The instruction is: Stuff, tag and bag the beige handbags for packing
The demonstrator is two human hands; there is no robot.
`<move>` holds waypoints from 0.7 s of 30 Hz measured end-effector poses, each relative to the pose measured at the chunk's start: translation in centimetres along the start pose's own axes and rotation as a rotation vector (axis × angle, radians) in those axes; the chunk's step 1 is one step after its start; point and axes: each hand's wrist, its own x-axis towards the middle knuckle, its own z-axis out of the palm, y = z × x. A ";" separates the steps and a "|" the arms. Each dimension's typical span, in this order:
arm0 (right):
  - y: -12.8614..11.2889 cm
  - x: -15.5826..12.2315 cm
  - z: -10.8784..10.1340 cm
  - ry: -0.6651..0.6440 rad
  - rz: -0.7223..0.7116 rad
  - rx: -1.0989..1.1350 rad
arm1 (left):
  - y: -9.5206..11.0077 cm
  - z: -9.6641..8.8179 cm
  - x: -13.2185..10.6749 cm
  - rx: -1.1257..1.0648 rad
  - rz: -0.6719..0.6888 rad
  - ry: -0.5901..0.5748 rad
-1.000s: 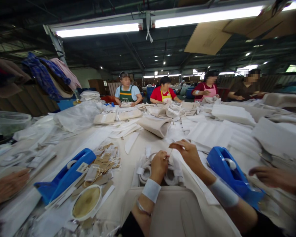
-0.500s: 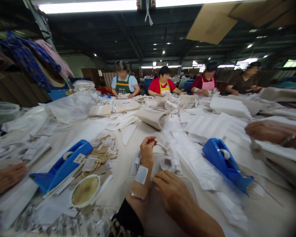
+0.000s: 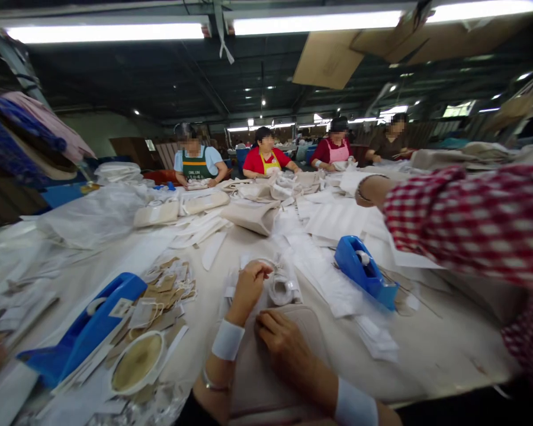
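A beige fabric bag with a rounded corner lies flat on the table before me. My right hand rests on it, fingers curled together against its surface. Just beyond the bag are white-wrapped loops, apparently handles. My left hand is raised beside these loops with thumb and fingers pinched. Whatever sits between those fingertips is too small to make out. White bands circle both my wrists.
Blue tape dispensers stand left and right. By the left one lie cardboard tags and a tape roll. A co-worker's checked sleeve reaches in from the right. Several people work across the table.
The view has turned right. The co-worker's arm at the right now reaches farther over the table. My right hand's fingers are more curled; my left hand stays pinched by the loops.
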 end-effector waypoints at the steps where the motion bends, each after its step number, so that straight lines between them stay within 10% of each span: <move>1: 0.0 0.0 0.0 -0.005 0.007 -0.009 | 0.0 -0.2 -0.6 0.077 0.037 -0.037; 6: 0.1 0.0 0.2 -0.005 0.030 -0.020 | -0.4 -0.9 -3.6 0.407 0.221 -0.139; 21: -0.5 -0.8 0.5 0.082 0.006 0.026 | -2.6 -0.2 -7.1 0.293 0.115 -0.114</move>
